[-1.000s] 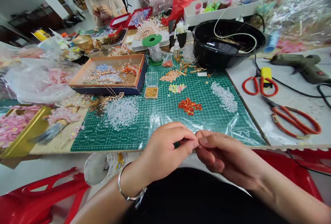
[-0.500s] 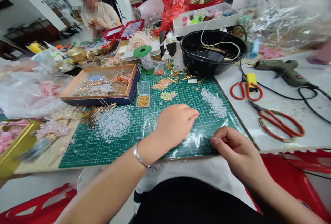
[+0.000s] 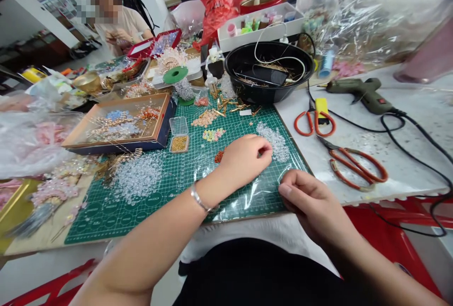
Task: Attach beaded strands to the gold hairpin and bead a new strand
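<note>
My left hand (image 3: 246, 159) is closed over the green cutting mat (image 3: 184, 181), its fingertips curled in near the clear bead pile (image 3: 274, 142). What it holds, if anything, is too small to make out. Closer to the mat's right front edge, my right hand (image 3: 304, 193) pinches thumb against forefinger on something I cannot make out. Orange-red beads (image 3: 219, 156) show just behind my left wrist. Yellow-green flower pieces (image 3: 213, 135) and peach pieces (image 3: 205, 118) lie farther back. A small box of gold beads (image 3: 180, 144) stands open left of them.
Pliers (image 3: 357, 164), red-handled scissors (image 3: 314, 122) and a glue gun (image 3: 357, 91) lie on the right. A black basin (image 3: 271, 91) stands behind the mat, a bead tray (image 3: 164, 122) at left. Another person (image 3: 122, 28) sits across.
The view has shifted, moving the table items leftward in the picture. My left hand has moved right, toward the clear beads, uncovering the orange-red beads. My right hand stays pinched.
</note>
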Action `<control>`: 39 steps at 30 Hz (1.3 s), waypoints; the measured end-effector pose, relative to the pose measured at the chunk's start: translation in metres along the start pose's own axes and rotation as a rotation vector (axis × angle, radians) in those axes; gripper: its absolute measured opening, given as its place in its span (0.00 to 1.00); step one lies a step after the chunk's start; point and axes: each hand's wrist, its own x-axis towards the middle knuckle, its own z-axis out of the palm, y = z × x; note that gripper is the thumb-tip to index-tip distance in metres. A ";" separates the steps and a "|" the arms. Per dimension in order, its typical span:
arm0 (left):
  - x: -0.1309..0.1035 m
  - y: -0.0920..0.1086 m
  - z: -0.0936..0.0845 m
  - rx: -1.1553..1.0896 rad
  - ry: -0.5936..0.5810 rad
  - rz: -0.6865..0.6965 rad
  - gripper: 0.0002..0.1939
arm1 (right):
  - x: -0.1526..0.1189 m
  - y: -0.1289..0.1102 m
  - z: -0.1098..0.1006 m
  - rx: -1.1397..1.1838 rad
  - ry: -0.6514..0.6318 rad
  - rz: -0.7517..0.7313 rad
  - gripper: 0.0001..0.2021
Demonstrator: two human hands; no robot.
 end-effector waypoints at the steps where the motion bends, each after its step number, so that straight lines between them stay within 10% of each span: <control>1: -0.009 0.005 -0.004 -0.119 -0.006 -0.048 0.09 | -0.004 -0.006 -0.001 -0.023 0.030 -0.019 0.15; 5: -0.048 0.024 -0.011 -1.223 -0.083 -0.500 0.06 | -0.024 -0.036 0.002 -0.288 0.132 -0.263 0.11; 10: -0.079 0.030 -0.002 -1.676 -0.114 -0.572 0.08 | -0.030 -0.052 0.012 -0.463 0.073 -0.468 0.09; 39: -0.101 0.040 -0.004 -1.687 0.009 -0.491 0.10 | -0.036 -0.053 0.024 -0.441 0.005 -0.343 0.13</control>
